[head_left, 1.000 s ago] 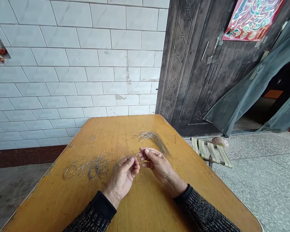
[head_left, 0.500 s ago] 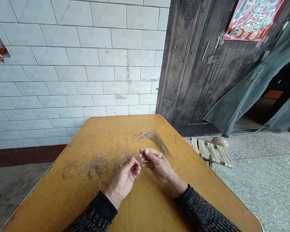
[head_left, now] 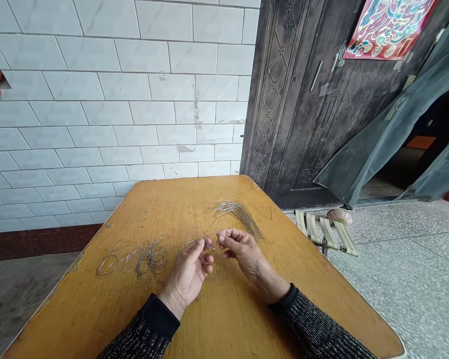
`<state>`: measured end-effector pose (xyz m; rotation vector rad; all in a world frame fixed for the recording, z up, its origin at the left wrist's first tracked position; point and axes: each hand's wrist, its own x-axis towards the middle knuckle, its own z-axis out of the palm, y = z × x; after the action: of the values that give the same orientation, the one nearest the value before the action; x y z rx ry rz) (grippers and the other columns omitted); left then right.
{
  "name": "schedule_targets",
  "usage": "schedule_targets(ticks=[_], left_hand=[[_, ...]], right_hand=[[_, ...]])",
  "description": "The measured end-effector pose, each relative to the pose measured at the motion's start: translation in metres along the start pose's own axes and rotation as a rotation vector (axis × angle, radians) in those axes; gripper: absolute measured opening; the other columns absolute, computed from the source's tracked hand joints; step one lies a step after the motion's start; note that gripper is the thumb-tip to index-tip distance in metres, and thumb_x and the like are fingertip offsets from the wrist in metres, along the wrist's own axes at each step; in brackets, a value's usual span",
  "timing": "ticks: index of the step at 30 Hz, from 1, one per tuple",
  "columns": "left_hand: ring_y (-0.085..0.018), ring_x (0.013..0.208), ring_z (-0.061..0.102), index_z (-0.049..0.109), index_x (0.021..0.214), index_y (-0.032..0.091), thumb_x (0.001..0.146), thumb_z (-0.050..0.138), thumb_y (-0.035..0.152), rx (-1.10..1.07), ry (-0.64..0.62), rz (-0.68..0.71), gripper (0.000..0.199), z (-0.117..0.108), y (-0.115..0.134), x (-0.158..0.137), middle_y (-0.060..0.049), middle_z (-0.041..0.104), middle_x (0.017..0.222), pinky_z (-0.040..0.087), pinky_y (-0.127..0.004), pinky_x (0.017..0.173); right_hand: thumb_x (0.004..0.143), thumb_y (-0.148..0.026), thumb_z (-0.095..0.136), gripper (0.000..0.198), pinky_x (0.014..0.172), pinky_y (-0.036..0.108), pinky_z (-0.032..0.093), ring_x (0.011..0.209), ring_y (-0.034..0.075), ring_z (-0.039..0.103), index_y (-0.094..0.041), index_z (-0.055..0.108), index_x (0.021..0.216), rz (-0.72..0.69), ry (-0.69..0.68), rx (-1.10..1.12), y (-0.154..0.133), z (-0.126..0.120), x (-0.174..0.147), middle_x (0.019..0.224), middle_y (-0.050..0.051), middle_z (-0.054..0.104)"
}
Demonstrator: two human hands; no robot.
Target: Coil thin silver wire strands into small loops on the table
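Over the middle of the wooden table (head_left: 224, 309), my left hand (head_left: 189, 271) pinches a thin wire (head_left: 209, 244) between thumb and forefinger, its other fingers loosely curled. Close on its right, my right hand (head_left: 243, 252) has thumb and forefinger pressed together at the same wire; its exact end is too fine to make out. Coiled wires (head_left: 151, 257) lie on the table to the left of my left hand. Beyond my right hand rests a bundle of straight thin wires (head_left: 243, 217).
A white tiled wall (head_left: 134, 114) stands behind the table, and a dark carved door (head_left: 307, 114) is at the right. Beside the table's right edge is a low stool with striped straps (head_left: 327, 234). A grey curtain (head_left: 374, 134) hangs in the doorway.
My hands have drawn slightly apart, and a small bend of wire now shows between them. The free wire end points up and away from my left hand.
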<state>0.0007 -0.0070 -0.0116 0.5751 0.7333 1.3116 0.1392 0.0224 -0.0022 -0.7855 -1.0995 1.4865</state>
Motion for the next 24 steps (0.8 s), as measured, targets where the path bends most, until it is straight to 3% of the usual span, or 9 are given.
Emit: schedule_targets(ticks=[8, 15, 19, 24], left_hand=[[-0.004, 0.054, 0.049, 0.065, 0.079, 0.014, 0.061, 0.075, 0.026, 0.097, -0.014, 0.03, 0.024, 0.0, 0.006, 0.002, 0.002, 0.056, 0.073, 0.036, -0.014, 0.044], [-0.005, 0.058, 0.054, 0.065, 0.071, 0.012, 0.057, 0.078, 0.018, 0.0, -0.017, 0.059, 0.021, 0.001, 0.006, 0.003, 0.001, 0.059, 0.068, 0.045, -0.013, 0.05], [-0.005, 0.057, 0.057, 0.064, 0.07, 0.011, 0.062, 0.074, 0.013, -0.087, 0.02, 0.045, 0.013, 0.001, 0.006, 0.003, 0.001, 0.061, 0.066, 0.048, -0.012, 0.052], [-0.005, 0.055, 0.058, 0.063, 0.071, 0.009, 0.075, 0.06, 0.007, -0.132, 0.075, -0.006, 0.006, 0.0, 0.006, 0.002, -0.002, 0.062, 0.066, 0.05, -0.012, 0.049]], right_hand=[[0.055, -0.037, 0.076, 0.027, 0.045, 0.017, 0.038, 0.055, 0.007, 0.047, -0.016, 0.063, 0.066, 0.027, -0.01, -0.005, 0.0, -0.001, 0.0, 0.062, -0.003, 0.055], [0.056, -0.038, 0.075, 0.031, 0.045, 0.017, 0.04, 0.056, 0.007, 0.049, -0.017, 0.063, 0.074, 0.042, -0.067, -0.023, 0.002, -0.001, -0.001, 0.065, -0.003, 0.056], [0.055, -0.036, 0.077, 0.032, 0.046, 0.018, 0.041, 0.055, 0.007, 0.05, -0.017, 0.062, 0.076, 0.034, -0.161, -0.071, 0.006, 0.002, 0.0, 0.065, -0.003, 0.059], [0.058, -0.039, 0.074, 0.03, 0.046, 0.018, 0.04, 0.052, 0.007, 0.049, -0.016, 0.061, 0.071, -0.017, -0.171, -0.135, 0.011, 0.003, 0.001, 0.063, -0.002, 0.06]])
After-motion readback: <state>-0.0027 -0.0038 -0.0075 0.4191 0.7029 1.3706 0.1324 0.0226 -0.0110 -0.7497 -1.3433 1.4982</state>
